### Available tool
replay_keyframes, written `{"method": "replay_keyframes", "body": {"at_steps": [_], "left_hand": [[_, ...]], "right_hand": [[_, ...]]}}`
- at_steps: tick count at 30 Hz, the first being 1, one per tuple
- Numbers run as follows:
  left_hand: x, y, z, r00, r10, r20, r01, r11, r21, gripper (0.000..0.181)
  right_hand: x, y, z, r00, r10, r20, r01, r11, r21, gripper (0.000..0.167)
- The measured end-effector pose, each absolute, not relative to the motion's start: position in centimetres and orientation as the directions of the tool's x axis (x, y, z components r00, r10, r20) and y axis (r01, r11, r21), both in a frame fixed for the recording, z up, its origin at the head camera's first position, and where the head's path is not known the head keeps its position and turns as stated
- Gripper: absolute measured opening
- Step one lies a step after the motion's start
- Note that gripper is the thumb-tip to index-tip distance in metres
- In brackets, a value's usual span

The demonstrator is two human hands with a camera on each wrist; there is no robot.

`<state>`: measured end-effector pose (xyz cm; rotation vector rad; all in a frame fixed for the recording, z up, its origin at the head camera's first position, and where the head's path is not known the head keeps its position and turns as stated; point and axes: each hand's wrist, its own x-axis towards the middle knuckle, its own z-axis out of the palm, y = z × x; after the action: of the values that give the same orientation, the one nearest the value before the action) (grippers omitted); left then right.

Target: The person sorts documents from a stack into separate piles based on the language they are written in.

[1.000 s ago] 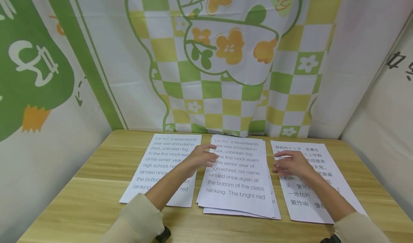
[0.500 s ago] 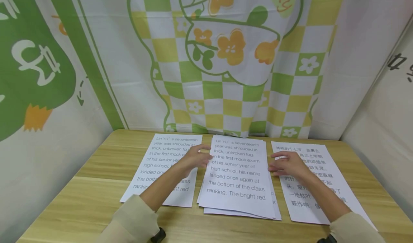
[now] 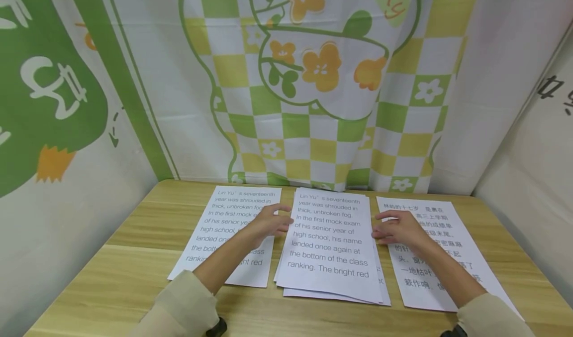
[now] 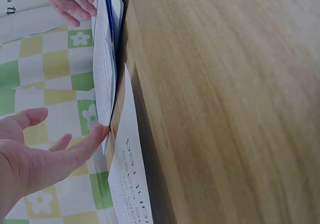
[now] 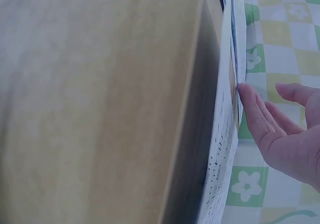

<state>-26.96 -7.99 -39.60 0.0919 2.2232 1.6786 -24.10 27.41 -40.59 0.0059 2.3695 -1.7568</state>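
Observation:
A small stack of printed sheets lies in the middle of the table, its lower sheets sticking out a little at the front and right. My left hand is at the stack's left edge, fingers extended; in the left wrist view its fingertips meet the paper edge. On the opposite side my right hand is at the stack's right edge, with relaxed fingers and fingertips at the paper in the right wrist view. Neither hand grips anything.
Under my left forearm lies another English-printed sheet. A sheet with Chinese characters lies beneath my right forearm. The wooden table ends at a patterned curtain behind the papers.
Both hands have moved from above the sheets to the sides of the middle stack, the left shifting left and the right slightly inward. The papers look unmoved.

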Motion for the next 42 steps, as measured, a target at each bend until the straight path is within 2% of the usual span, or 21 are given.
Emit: {"method": "replay_keyframes", "body": {"at_steps": [19,38,42], "left_hand": [[-27.07,-7.97,-39.56,-0.932,0.266,-0.246,-0.169,0.281,0.945,0.05],[-27.03,-7.86,-39.54,-0.944,0.235,-0.233,-0.185,0.212,0.96,0.048],[-27.12,-7.78,-39.46,-0.945,0.23,-0.231,-0.189,0.192,0.963,0.047]], "right_hand": [[-23.88,27.39,-40.77,-0.973,-0.096,-0.21,0.187,0.208,-0.96,0.052],[-23.95,27.52,-41.2,-0.972,-0.129,-0.197,0.194,0.036,-0.98,0.06],[-23.97,27.31,-41.16,-0.974,-0.128,-0.189,0.185,0.045,-0.982,0.059]]}}
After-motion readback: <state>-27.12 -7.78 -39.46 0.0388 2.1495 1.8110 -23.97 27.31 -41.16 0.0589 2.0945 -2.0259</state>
